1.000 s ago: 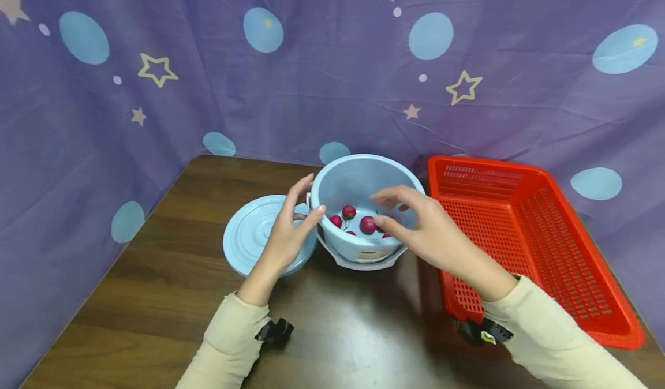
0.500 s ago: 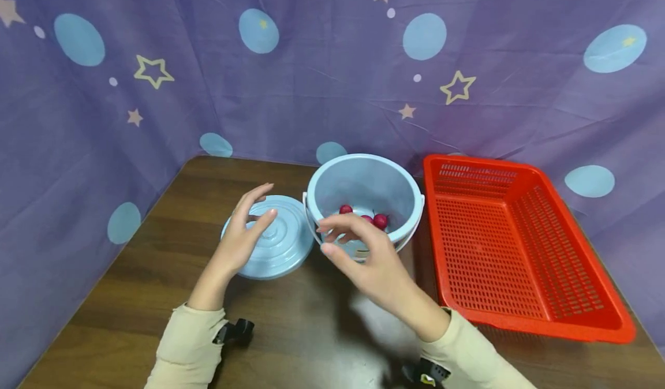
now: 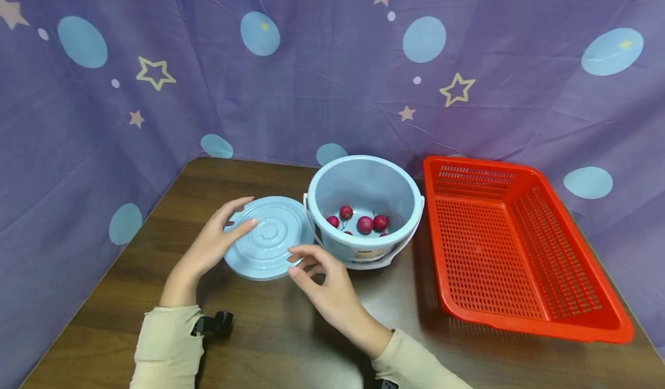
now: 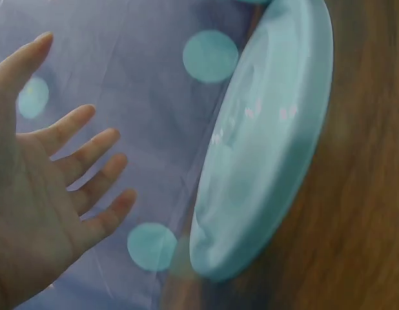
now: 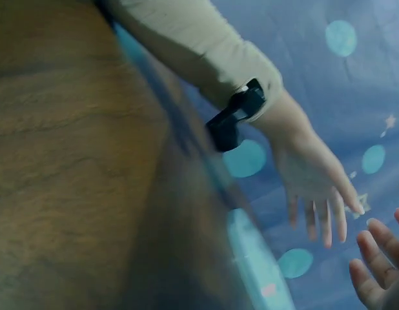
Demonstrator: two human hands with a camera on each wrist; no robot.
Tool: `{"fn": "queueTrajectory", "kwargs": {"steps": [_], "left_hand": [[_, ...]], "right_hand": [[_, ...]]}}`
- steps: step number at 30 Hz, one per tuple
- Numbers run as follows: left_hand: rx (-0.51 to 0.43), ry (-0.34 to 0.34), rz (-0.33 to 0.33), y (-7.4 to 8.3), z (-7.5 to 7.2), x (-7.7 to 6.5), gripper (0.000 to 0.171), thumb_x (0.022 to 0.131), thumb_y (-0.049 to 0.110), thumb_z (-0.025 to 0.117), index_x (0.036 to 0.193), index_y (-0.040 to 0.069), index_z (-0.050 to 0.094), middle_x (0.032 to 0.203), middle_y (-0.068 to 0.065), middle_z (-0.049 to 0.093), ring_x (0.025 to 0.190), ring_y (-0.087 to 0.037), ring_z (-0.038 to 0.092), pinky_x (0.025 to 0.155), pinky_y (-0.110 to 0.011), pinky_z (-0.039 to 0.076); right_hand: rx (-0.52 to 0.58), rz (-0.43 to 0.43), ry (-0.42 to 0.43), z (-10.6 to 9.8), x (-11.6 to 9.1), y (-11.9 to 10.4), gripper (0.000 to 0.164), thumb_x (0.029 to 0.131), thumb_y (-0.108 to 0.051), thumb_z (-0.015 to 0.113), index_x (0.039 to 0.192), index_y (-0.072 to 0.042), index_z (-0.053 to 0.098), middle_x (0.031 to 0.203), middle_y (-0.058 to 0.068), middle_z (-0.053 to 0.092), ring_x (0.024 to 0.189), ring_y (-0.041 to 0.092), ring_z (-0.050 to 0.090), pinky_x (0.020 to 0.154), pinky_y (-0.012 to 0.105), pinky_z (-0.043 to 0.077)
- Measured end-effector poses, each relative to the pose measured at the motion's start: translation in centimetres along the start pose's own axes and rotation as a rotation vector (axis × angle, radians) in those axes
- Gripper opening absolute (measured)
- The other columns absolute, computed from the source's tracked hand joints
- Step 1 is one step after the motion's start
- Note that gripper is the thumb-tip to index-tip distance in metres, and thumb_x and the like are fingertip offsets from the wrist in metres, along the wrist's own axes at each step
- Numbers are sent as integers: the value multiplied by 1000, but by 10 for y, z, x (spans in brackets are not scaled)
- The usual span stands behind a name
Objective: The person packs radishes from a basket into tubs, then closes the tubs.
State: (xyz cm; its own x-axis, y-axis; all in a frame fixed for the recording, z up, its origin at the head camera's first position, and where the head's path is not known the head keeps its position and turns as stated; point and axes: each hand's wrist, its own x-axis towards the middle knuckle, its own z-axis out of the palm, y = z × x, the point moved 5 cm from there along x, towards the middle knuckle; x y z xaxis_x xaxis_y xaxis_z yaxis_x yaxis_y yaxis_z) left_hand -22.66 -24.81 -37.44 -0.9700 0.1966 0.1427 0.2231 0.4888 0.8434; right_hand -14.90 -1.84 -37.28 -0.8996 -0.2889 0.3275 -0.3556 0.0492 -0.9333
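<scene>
A round light-blue lid (image 3: 270,233) lies on the table, left of a light-blue bucket (image 3: 363,175). Several dark red fruits with thin stems (image 3: 365,224), cherry-like, sit on the bucket's floor. My left hand (image 3: 210,245) hovers over the lid's left edge; in the left wrist view the fingers (image 4: 90,155) are spread and apart from the lid (image 4: 264,142). At the lid's lower right is my right hand (image 3: 327,288), fingers loosely bent with a gap to the thumb. Neither hand holds anything. In the right wrist view only some right fingertips (image 5: 380,252) show.
A red perforated plastic basket (image 3: 493,250) stands right of the bucket. The bucket's white handle (image 3: 410,233) hangs down at its front. A purple patterned curtain (image 3: 332,89) rises behind the brown wooden table (image 3: 280,331).
Both hands have moved left and toward me, from beside and over the bucket to either side of the lid. The bucket, lid and fruits look unmoved.
</scene>
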Motion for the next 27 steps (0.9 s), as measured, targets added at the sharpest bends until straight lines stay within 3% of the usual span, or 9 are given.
{"fn": "queueTrajectory", "kwargs": {"steps": [6, 10, 14, 23, 27], "left_hand": [[34, -76, -112, -21, -9, -6, 69, 96, 34, 64, 151, 4, 35, 153, -21, 35, 140, -42, 28, 110, -61, 23], [51, -94, -170, -33, -12, -9, 73, 96, 38, 64, 152, 3, 32, 153, -25, 32, 139, -46, 29, 108, -62, 26], [82, -103, -199, -43, -14, -10, 76, 95, 41, 64, 151, 1, 32, 151, -29, 32, 135, -48, 33, 105, -62, 30], [78, -101, -228, -60, -21, -12, 77, 96, 41, 63, 152, 0, 31, 149, -30, 35, 134, -47, 35, 104, -60, 31], [74, -101, -244, -63, -23, -12, 77, 96, 42, 63, 152, 0, 30, 148, -29, 35, 133, -46, 35, 103, -60, 32]], "right_hand": [[-79, 130, -24, 12, 2, 28, 29, 94, -21, 68, 121, -11, 66, 108, 9, 68, 91, 15, 63, 77, 27, 50], [-127, 186, -44, 15, 2, 44, 43, 91, -25, 72, 126, -4, 61, 110, 12, 66, 92, 21, 62, 79, 30, 50], [-164, 210, -40, 14, 2, 54, 52, 87, -25, 77, 129, 0, 59, 113, 13, 64, 96, 28, 60, 85, 35, 49], [-188, 229, -16, 14, 6, 68, 63, 90, -25, 73, 138, 6, 49, 133, 21, 54, 117, 35, 53, 93, 46, 47], [-217, 213, -1, 15, 8, 69, 69, 90, -26, 72, 141, 10, 43, 143, 25, 46, 131, 37, 44, 107, 50, 36]]}}
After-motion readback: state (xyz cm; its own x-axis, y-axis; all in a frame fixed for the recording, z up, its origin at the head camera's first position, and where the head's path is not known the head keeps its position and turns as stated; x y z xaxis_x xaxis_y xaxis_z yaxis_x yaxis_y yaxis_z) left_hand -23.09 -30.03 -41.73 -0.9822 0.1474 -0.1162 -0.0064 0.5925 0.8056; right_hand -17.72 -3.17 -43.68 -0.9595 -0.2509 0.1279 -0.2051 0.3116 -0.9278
